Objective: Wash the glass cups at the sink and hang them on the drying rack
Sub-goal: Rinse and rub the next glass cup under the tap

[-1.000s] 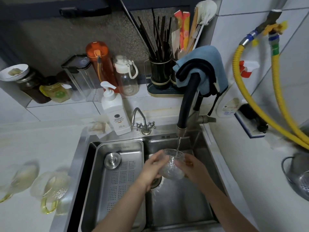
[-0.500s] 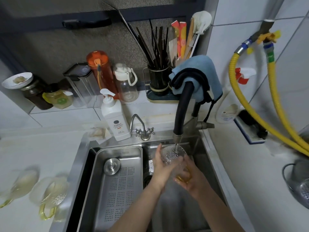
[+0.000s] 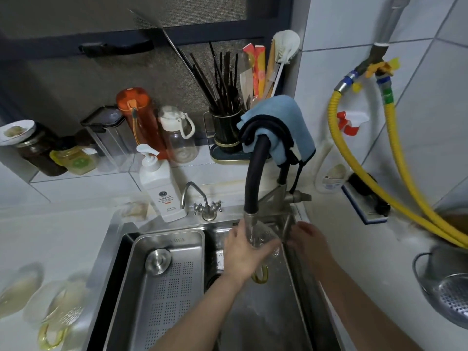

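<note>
On the bench at far left I see two more glass cups (image 3: 54,315) lying, probably waiting their turn. My left hand (image 3: 244,252) is wrapped around the glass cup (image 3: 260,239), keeping it under the faucet (image 3: 250,219) stream for rinsing. My right hand (image 3: 307,240) touches the faucet lever (image 3: 287,228); I cannot tell its grip.

Glass cup (image 3: 260,239) held under the tap (image 3: 253,173) over the sink (image 3: 266,312).
The cup is gripped by the left hand (image 3: 243,254); the tap's lever (image 3: 288,228) is touched by the right hand (image 3: 310,240). 2 more cups (image 3: 38,300) are seen on the counter (image 3: 63,236).
</note>
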